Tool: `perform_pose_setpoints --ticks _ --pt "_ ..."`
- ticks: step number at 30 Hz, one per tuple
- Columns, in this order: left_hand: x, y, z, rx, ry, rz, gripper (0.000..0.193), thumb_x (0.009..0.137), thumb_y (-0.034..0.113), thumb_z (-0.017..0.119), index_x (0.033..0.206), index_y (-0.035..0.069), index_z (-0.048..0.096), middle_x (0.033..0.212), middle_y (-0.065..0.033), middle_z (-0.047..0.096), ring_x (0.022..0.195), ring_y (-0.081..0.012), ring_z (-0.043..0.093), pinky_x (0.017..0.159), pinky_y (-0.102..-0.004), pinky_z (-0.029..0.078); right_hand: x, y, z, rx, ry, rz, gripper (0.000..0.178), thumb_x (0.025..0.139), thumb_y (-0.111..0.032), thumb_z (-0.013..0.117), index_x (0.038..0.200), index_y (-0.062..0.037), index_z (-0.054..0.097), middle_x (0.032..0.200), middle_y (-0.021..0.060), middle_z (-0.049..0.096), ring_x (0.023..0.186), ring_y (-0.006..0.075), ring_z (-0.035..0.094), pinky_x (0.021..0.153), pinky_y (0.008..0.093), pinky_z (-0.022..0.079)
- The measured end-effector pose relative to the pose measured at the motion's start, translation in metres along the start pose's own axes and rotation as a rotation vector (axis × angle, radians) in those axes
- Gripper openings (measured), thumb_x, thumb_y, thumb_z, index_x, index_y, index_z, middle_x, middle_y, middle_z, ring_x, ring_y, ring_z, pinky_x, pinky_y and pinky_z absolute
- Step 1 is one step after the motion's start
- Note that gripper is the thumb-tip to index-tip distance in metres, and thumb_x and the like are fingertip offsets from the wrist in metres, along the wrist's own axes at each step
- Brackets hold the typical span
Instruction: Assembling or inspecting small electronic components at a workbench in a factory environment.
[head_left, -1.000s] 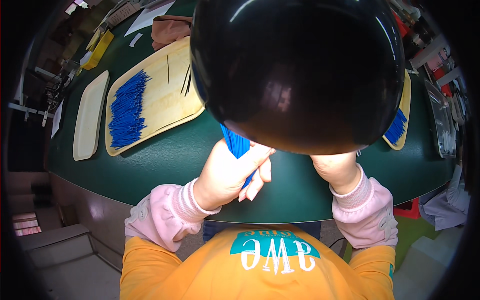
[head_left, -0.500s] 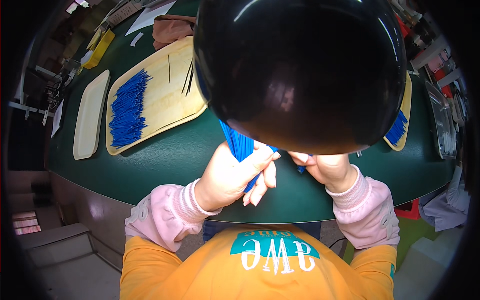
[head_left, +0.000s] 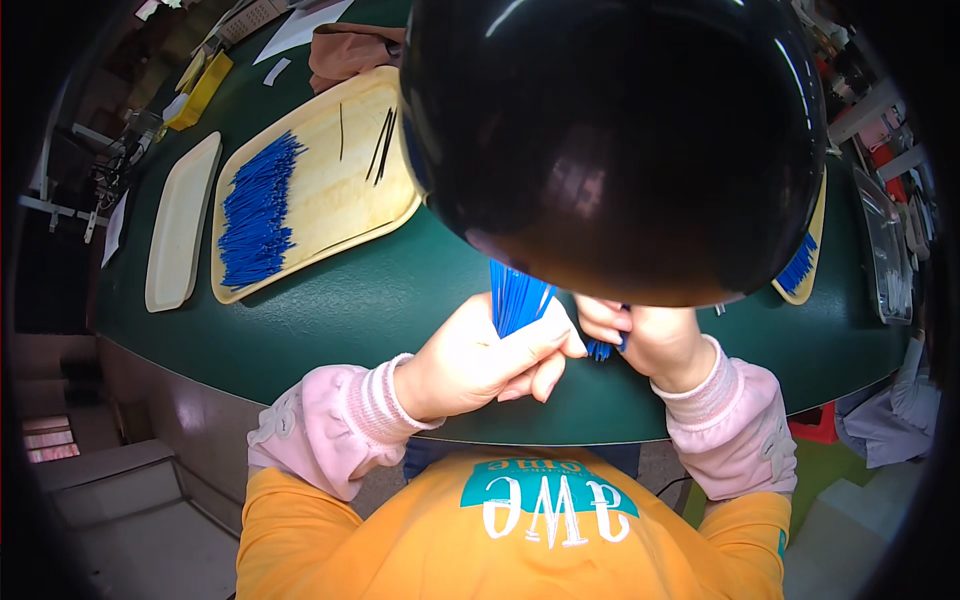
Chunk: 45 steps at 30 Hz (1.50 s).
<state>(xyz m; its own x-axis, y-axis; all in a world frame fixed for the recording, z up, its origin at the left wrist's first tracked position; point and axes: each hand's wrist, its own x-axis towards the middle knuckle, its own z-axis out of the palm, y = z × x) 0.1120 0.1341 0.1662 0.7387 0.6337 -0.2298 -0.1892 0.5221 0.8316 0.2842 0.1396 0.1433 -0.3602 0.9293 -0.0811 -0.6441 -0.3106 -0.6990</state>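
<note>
My left hand (head_left: pixel 480 355) is closed around a bundle of thin blue wires (head_left: pixel 518 303). Their upper ends fan out and pass beneath a large glossy black dome (head_left: pixel 610 150). Just right of it, my right hand (head_left: pixel 662 342) has its fingers curled on more blue wires (head_left: pixel 598 350), whose ends stick out below the fingers. The dome covers the upper part of the right hand and whatever lies under it. Both hands are above the green tabletop (head_left: pixel 350 325), near its front edge.
At the left a cream tray (head_left: pixel 335 195) bears a heap of blue wires (head_left: pixel 260 210) and several black ones (head_left: pixel 381 146). Beside it lies a narrower pale tray (head_left: pixel 180 225). Rightward are another tray with blue wires (head_left: pixel 797 265) and a clear plastic box (head_left: pixel 880 240). A brown cloth (head_left: pixel 350 55) lies behind.
My left hand has shifted a little right, nearer the right hand, and its bundle now stands more upright. More wire ends show below my right fingers.
</note>
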Motion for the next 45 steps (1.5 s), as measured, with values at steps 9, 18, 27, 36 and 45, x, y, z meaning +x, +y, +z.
perform_pose_setpoints --ticks 9,18,27,36,45 --pt "0.002 0.003 0.004 -0.096 0.293 0.012 0.021 0.082 0.016 0.048 0.066 0.003 0.050 0.051 -0.0002 0.046 0.036 -0.0033 0.035 0.035 -0.0158 0.027 -0.001 -0.010 0.020 -0.731 0.027 -0.238 0.017 0.071 -0.004 0.060 0.085 0.0029 0.052 0.076 0.0053 0.057 0.070 0.0073 0.054 0.062 0.0203 0.044" --pt "0.001 0.002 0.005 -0.095 0.251 0.071 0.024 0.084 0.015 0.044 0.064 0.003 0.049 0.049 -0.0008 0.045 0.033 -0.0046 0.034 0.033 -0.0166 0.026 0.003 0.003 0.005 -0.940 0.029 -0.581 0.011 0.069 -0.004 0.059 0.063 -0.0006 0.050 0.055 0.0042 0.049 0.047 0.0097 0.045 0.045 0.0191 0.035" --pt "-0.002 0.005 0.000 -0.354 0.105 -0.050 0.017 0.084 0.018 0.045 0.080 0.001 0.047 0.052 -0.0042 0.048 0.033 -0.0043 0.036 0.031 -0.0152 0.027 -0.002 -0.009 0.011 -0.420 -0.067 -0.153 0.012 0.076 -0.012 0.055 0.076 -0.0013 0.052 0.065 0.0030 0.053 0.057 0.0078 0.049 0.054 0.0179 0.039" --pt "0.000 0.004 0.003 -0.128 0.208 0.057 0.017 0.083 0.016 0.048 0.075 0.002 0.047 0.052 -0.0033 0.047 0.032 -0.0047 0.035 0.032 -0.0149 0.027 0.000 -0.008 0.005 -0.534 -0.077 -0.235 0.012 0.079 -0.005 0.047 0.071 0.0009 0.053 0.060 0.0030 0.053 0.048 0.0033 0.044 0.042 0.0178 0.033" --pt "-0.004 0.005 0.004 -0.060 0.219 0.114 0.017 0.083 0.015 0.046 0.080 -0.002 0.047 0.057 -0.0092 0.053 0.031 -0.0075 0.040 0.029 -0.0164 0.028 0.010 0.010 -0.009 -0.680 0.069 -0.356 0.012 0.080 -0.003 0.042 0.074 0.0016 0.051 0.062 0.0037 0.053 0.048 0.0033 0.042 0.043 0.0170 0.033"
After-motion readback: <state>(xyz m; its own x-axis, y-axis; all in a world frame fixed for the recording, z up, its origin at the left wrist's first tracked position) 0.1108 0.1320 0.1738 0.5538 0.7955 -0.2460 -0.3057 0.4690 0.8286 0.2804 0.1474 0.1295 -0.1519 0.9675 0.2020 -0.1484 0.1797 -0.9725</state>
